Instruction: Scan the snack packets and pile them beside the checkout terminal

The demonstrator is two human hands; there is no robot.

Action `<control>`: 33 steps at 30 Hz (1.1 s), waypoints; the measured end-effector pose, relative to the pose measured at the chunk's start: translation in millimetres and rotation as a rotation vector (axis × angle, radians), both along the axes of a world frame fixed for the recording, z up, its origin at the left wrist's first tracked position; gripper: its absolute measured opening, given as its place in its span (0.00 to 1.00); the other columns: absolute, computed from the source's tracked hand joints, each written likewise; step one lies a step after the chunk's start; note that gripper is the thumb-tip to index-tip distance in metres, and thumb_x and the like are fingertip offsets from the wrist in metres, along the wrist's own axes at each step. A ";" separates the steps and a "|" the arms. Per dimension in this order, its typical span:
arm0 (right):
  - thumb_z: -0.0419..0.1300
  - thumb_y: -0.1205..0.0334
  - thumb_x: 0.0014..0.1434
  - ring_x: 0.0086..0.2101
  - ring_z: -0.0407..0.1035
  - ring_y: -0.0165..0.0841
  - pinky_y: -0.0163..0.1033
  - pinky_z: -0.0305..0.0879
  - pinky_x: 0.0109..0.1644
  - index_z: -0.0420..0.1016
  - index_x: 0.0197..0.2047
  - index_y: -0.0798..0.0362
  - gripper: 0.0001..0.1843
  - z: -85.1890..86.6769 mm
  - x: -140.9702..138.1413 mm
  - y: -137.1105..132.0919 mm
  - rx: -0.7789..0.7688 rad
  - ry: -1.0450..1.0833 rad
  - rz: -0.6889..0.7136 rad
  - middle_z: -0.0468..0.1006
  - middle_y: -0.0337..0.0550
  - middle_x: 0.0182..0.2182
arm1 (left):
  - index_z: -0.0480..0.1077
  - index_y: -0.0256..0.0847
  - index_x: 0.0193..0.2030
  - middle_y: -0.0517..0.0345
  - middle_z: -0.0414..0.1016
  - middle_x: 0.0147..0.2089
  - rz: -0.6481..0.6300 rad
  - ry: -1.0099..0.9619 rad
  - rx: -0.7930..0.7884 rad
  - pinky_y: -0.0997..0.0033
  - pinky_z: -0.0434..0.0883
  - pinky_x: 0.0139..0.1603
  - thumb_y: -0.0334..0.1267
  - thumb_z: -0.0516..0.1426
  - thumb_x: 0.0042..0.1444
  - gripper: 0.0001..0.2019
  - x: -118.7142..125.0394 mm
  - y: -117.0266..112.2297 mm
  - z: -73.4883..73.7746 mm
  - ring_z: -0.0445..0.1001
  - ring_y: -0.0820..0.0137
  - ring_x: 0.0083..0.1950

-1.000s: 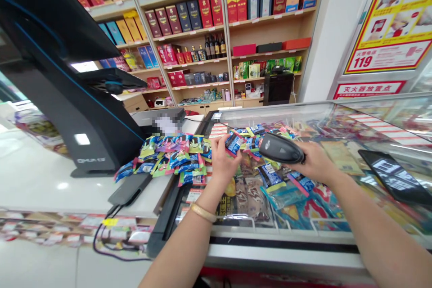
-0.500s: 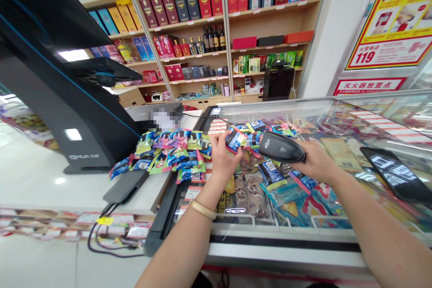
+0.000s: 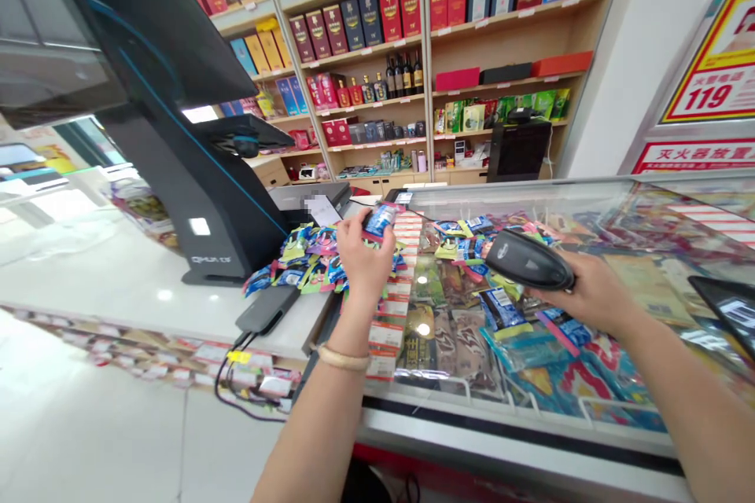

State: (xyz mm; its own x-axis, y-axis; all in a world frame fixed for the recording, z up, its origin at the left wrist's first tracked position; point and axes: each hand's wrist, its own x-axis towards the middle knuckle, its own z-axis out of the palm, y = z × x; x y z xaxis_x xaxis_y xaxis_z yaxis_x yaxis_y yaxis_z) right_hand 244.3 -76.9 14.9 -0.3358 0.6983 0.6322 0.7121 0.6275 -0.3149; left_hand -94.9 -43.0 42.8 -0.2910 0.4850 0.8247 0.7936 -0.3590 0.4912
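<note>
My left hand (image 3: 364, 255) grips a small blue-and-pink snack packet (image 3: 381, 218) between thumb and fingers, just above a pile of similar packets (image 3: 307, 251) at the counter's edge. In my right hand (image 3: 590, 291) is a black handheld barcode scanner (image 3: 528, 259), its head pointing left over the freezer's glass top. Several more packets lie on the glass around the scanner, among them a blue one (image 3: 501, 308) in front of it and another blue-and-pink one (image 3: 565, 328) below my right hand. The scanner's handle is hidden by my fingers.
A checkout terminal (image 3: 218, 212) stands on the white counter (image 3: 194, 310) at left, with a grey cabled box (image 3: 268, 310) beside it. A phone (image 3: 728, 310) lies on the glass at right. Bagged goods (image 3: 465, 346) show beneath the glass. Shelves of boxes (image 3: 369, 20) line the back.
My left hand has carried the packet left, away from the scanner and over to the pile. My right hand still holds the scanner above the glass. The view has swung left.
</note>
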 end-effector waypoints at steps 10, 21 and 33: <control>0.63 0.57 0.52 0.29 0.77 0.44 0.44 0.72 0.30 0.78 0.38 0.47 0.09 1.1 -1.0 -0.8 0.027 0.019 -0.003 0.82 0.44 0.28 | 0.77 0.43 0.53 0.42 0.74 0.55 0.384 0.097 -0.427 0.45 0.62 0.62 0.43 0.59 0.56 0.18 -86.7 5.2 13.3 0.69 0.47 0.60; 0.64 0.55 0.50 0.29 0.77 0.44 0.43 0.70 0.30 0.78 0.38 0.47 0.10 -5.9 4.6 3.7 0.014 0.032 -0.037 0.82 0.44 0.29 | 0.76 0.43 0.54 0.42 0.73 0.56 0.304 0.098 -0.378 0.45 0.61 0.65 0.46 0.60 0.55 0.20 -87.4 2.9 -2.1 0.68 0.47 0.61; 0.63 0.56 0.47 0.30 0.75 0.40 0.39 0.67 0.33 0.78 0.35 0.50 0.12 -3.3 8.2 7.8 0.071 0.056 -0.168 0.82 0.44 0.30 | 0.70 0.42 0.59 0.46 0.72 0.55 -0.377 0.256 -0.147 0.54 0.69 0.61 0.39 0.61 0.57 0.22 25.6 -21.1 -9.6 0.72 0.58 0.59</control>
State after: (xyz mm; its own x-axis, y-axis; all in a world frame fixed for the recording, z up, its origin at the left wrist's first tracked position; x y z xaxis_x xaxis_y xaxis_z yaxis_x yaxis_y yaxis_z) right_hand 252.5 -69.1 11.6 -0.1818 0.6943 0.6963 0.7912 0.5237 -0.3157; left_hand -69.3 -64.0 33.2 0.1311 0.6346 0.7616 0.7235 -0.5865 0.3641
